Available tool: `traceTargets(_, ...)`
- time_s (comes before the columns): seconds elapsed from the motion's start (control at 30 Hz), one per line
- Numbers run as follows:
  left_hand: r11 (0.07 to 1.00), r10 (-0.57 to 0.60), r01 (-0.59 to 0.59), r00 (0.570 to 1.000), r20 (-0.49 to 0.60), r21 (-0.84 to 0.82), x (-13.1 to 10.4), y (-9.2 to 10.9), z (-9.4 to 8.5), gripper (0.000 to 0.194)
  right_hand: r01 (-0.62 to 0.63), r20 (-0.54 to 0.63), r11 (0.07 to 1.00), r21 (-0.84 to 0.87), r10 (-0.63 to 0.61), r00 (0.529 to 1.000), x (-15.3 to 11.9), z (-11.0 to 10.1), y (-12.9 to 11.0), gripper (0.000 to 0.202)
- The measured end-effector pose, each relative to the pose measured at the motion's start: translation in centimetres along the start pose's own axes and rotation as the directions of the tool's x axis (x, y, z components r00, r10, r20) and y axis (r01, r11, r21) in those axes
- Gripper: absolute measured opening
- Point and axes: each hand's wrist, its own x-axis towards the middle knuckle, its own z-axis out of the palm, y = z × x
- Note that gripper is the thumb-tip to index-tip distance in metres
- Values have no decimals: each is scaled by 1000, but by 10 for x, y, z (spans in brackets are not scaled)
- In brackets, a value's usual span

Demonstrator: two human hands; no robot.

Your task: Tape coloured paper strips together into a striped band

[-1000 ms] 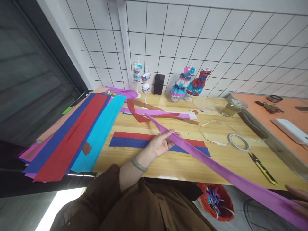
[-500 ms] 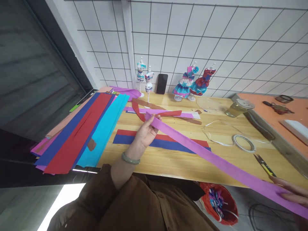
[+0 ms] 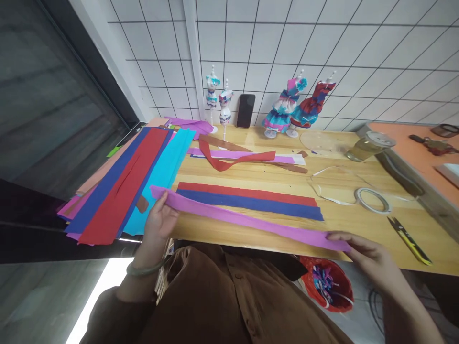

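Observation:
A long purple crepe paper strip [image 3: 247,221] is stretched between my two hands above the front of the table. My left hand [image 3: 162,222] pinches its left end between thumb and fingers. At the other end, my right hand [image 3: 366,248] grips the strip, thumb on top. Just beyond it, a red strip [image 3: 247,190] and a blue strip [image 3: 251,204] lie side by side on the wood. To the left rests a stack of coloured strips, with a wide red strip [image 3: 124,191] on top and a turquoise strip [image 3: 168,167] beside it.
Yellow-and-black snips [image 3: 410,241] and a tape roll [image 3: 373,199] lie at the right. A cup [image 3: 369,145] stands behind them. Small dress forms [image 3: 283,107] and a phone [image 3: 245,111] line the wall. Below the table edge is a red waste bin [image 3: 344,296] with scraps.
My left hand has moved left and toward me with the strip's end. My right hand has come inward from the far right, and the strip now lies level and lower.

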Motion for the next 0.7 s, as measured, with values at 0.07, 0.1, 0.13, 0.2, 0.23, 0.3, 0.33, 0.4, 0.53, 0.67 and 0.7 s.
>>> traceTargets(0.07, 997, 45, -42, 997, -62, 57, 1, 4, -15, 6, -68, 91, 987, 144, 56, 994, 3, 8, 6, 16)
traceTargets(0.1, 995, 68, -61, 995, -79, 81, 2, 6, -21, 7, -86, 100, 980, 182, 69, 993, 5, 12, 7, 16)
traceTargets(0.13, 991, 93, -84, 992, -84, 104, 2, 7, -26, 8, -96, 111, 972, 214, 74, 991, 7, 14, 8, 16)
traceTargets(0.2, 981, 141, -130, 988, -67, 147, 4, 8, -32, 10, -113, 126, 956, 269, 82, 989, 10, 18, 11, 16)
traceTargets(0.23, 974, 160, -150, 986, -45, 171, 5, 9, -34, 11, -126, 127, 949, 289, 92, 988, 11, 20, 13, 16)
traceTargets(0.3, 959, 177, -173, 984, 5, 225, 6, 10, -37, 15, -157, 107, 938, 311, 129, 986, 13, 21, 19, 15)
traceTargets(0.33, 950, 177, -177, 984, 25, 256, 7, 10, -38, 16, -173, 90, 933, 315, 152, 984, 13, 21, 22, 15)
traceTargets(0.4, 930, 168, -173, 985, 44, 325, 8, 10, -39, 19, -202, 61, 928, 314, 193, 979, 14, 20, 26, 15)
traceTargets(0.53, 883, 150, -155, 988, 47, 442, 11, 9, -40, 24, -243, 26, 918, 312, 248, 968, 14, 20, 28, 14)
traceTargets(0.67, 846, 133, -150, 989, 71, 512, 14, 7, -39, 32, -322, 9, 885, 337, 339, 941, 15, 21, 28, 14)
traceTargets(0.7, 837, 130, -152, 988, 80, 526, 14, 7, -39, 33, -335, 9, 880, 338, 353, 936, 15, 21, 29, 13)
